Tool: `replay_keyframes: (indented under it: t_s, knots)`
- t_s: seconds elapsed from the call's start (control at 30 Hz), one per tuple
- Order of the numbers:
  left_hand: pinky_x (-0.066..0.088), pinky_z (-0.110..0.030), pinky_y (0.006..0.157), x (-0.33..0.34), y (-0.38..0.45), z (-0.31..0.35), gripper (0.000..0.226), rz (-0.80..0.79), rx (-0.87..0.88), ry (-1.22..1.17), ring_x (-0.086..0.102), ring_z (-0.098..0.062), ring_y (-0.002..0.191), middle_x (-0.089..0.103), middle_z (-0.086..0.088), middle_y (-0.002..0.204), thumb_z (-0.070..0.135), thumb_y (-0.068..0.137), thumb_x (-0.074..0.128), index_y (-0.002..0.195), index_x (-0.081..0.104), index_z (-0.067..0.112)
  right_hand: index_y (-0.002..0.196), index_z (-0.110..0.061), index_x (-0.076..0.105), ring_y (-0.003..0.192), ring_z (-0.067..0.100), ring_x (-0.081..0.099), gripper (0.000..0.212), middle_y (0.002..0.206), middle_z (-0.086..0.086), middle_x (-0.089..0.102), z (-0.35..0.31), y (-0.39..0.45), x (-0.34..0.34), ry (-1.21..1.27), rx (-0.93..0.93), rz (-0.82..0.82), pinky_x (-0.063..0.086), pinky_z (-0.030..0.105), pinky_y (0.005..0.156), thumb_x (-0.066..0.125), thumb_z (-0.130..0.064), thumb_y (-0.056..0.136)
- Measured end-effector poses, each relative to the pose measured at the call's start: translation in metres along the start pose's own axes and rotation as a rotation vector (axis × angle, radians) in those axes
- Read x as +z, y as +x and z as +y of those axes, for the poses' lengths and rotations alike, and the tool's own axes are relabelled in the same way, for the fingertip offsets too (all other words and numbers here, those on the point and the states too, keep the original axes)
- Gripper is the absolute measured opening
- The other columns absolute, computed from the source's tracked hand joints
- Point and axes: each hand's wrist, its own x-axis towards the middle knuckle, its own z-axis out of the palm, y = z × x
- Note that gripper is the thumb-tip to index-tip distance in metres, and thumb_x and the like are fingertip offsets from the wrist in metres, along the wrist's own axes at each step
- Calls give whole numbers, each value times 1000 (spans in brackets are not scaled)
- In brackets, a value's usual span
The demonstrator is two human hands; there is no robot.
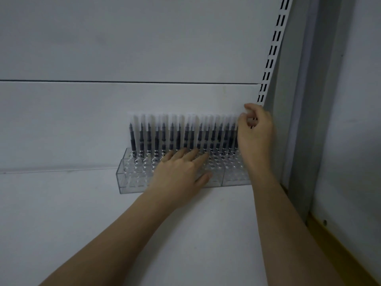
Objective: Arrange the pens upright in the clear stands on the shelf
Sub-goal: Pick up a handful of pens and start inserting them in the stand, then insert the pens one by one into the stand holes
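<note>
A white shelf [61,213] carries two clear stands [132,178] side by side against the back panel [103,120], their rear holes filled with a row of upright dark pens [165,135] with pale caps. The left hand [181,174] lies flat across the stands' top, fingers [195,154] straight and spread just below the pens. At the row's right end the right hand [255,131] is raised, fingers curled at the last caps; whether they pinch one cannot be told.

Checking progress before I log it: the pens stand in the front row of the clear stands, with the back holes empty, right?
Not quite. In the head view the pens stand in the back row of the stands, against the wall; the front holes are the empty ones.
</note>
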Motion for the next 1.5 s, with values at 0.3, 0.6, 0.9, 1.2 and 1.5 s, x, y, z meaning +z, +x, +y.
replay_keyframes:
  t_s: [0.3, 0.6, 0.9, 1.2, 1.5]
  knots:
    - [36, -42, 106, -17, -3, -8, 66, 88, -110, -148, 52, -21, 128, 62, 4, 133, 62, 92, 20, 131, 61, 28, 128, -20, 60, 115, 13, 49, 29, 123, -5, 57, -56, -41, 8, -248, -258, -453, 44, 34, 100, 51, -27, 101]
    - [22, -40, 117, -78, -159, -16, 58, -112, -461, -126, 33, -18, 143, 42, 6, 154, 59, 101, 28, 150, 38, 30, 143, -17, 51, 134, 26, 43, 45, 148, 4, 50, -136, -127, -35, -538, -333, -1041, 35, 38, 110, 41, -38, 105]
    - [31, -44, 116, -169, -329, -84, 65, -178, -783, -61, 38, -21, 141, 42, 3, 155, 66, 98, 27, 151, 37, 30, 149, -26, 42, 141, 24, 35, 55, 155, 0, 40, -258, -248, 7, -405, -414, -1299, 34, 43, 112, 34, -54, 102]
    - [37, -42, 111, -259, -453, -226, 66, -115, -894, 21, 43, -22, 137, 42, 4, 154, 69, 96, 27, 150, 38, 33, 150, -28, 41, 143, 23, 33, 56, 157, -2, 38, -398, -354, 103, -327, -534, -1376, 31, 43, 113, 33, -57, 102]
    - [36, -43, 112, -299, -584, -388, 63, -71, -925, 59, 41, -23, 138, 44, 2, 153, 65, 97, 34, 150, 38, 31, 147, -29, 44, 139, 23, 39, 56, 154, -1, 42, -498, -463, 246, -335, -528, -1371, 36, 42, 110, 35, -59, 100]
